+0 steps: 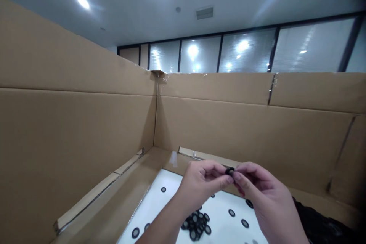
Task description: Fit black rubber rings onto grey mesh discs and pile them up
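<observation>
Between the fingertips of both hands is a small black ring-shaped piece with a greyish centre (230, 171), raised above the white board. My left hand (201, 181) pinches its left side with thumb and forefinger. From the right, my right hand (261, 190) grips the same piece, thumb in front. Below them, a heap of similar black round pieces (196, 225) lies on the white board (171, 202). Single pieces lie scattered around it, such as a black ring (163, 189) at the left and a black ring (244, 223) at the right.
Tall cardboard walls (228, 133) enclose the board at the back and left. A cardboard strip (100, 190) runs along the left side, and a strip of clear tape (173, 159) sticks near the far corner. Black crumpled material (320, 225) lies at the lower right.
</observation>
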Motion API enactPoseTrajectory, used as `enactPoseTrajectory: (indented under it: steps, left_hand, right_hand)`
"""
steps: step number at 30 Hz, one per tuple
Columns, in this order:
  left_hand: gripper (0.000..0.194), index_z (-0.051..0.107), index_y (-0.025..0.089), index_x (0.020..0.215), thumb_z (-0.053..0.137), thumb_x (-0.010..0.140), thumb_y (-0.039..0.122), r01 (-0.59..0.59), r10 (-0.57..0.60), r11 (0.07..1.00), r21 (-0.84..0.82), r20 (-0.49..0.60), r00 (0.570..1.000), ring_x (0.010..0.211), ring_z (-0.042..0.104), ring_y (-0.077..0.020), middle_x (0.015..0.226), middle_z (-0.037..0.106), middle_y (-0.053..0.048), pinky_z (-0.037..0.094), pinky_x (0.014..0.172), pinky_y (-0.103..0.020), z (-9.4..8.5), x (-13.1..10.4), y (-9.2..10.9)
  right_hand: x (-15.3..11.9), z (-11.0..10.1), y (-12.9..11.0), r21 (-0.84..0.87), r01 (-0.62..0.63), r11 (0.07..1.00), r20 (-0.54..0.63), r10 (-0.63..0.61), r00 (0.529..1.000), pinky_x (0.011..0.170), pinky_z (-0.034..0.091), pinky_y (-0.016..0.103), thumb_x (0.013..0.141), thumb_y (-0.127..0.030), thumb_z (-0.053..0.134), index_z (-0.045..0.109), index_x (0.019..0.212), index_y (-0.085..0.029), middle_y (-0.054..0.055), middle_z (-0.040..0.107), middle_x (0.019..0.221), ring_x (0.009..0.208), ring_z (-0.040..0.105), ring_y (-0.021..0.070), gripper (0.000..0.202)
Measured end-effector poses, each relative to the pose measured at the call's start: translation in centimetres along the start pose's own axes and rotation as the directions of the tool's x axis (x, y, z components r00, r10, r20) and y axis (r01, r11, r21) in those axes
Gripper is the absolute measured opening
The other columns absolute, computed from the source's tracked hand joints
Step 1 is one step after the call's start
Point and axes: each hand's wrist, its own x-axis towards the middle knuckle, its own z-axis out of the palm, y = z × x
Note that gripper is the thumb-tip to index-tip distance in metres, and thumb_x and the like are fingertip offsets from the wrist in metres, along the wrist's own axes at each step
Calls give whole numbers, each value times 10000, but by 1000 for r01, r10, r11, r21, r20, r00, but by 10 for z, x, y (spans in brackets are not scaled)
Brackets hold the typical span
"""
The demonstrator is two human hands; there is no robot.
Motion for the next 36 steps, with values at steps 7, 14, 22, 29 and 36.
enactPoseTrajectory:
  steps: [7,14,22,29,36]
  left_hand:
    - [261,664,97,739,777,739,332,-27,29,996,83,-22,999,629,590,-120,686,664,-56,458,604,-225,6,-4,7]
    - [238,659,112,769,749,774,332,-18,14,996,87,50,999,650,572,-119,680,641,-39,438,606,-223,1,-8,9]
    - [233,709,148,943,752,786,315,-16,1,989,148,105,994,786,660,-170,823,713,-63,497,702,-264,-4,-10,13]
    - [231,660,124,836,791,753,296,46,-33,995,-86,147,989,689,684,-148,720,705,-35,545,720,-283,-2,-7,10]
    - [194,678,119,796,797,745,264,-5,19,995,-101,131,991,669,673,-133,694,683,-18,548,686,-254,0,-5,6]
  right_hand:
    - [-5,11,-14,18,86,996,-25,-85,996,591,542,225,755,-382,783,696,875,-228,31,637,775,696,615,166,213]
    - [-9,3,-12,-127,49,991,104,-36,994,555,488,236,802,-442,727,652,909,-210,57,648,868,730,596,176,266]
    - [-8,8,-12,-32,81,996,86,-78,993,507,385,232,821,-423,717,594,785,-203,-10,532,675,572,449,120,254]
    - [-6,12,-10,103,-26,994,91,17,996,491,358,221,808,-454,722,591,780,-191,-21,508,641,544,422,105,295]
    - [-6,9,-9,97,42,994,71,-49,996,503,351,227,777,-422,758,572,701,-188,-25,483,652,556,411,105,309]
